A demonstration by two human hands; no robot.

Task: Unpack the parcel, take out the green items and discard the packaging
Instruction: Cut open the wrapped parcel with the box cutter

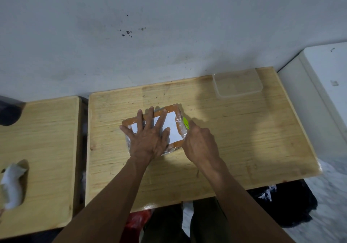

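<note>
Both forearms reach to the tape-wrapped parcel (157, 128) on the wooden table (244, 139): left hand (148, 135) spread flat, pinning it, right hand (199, 141) closed around a green-handled cutter (185, 122) at its right edge, so opening has only begun and slitting the tape likely follows.

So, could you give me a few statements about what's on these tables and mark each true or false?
1. The left hand lies flat on the parcel. True.
2. The parcel is already unwrapped. False: clear plastic wrap still covers it.
3. The right hand holds a yellow-green tool at the parcel's right edge. True.
4. The clear plastic container sits on the smaller left table. False: it sits at the far right of the main table.
</note>
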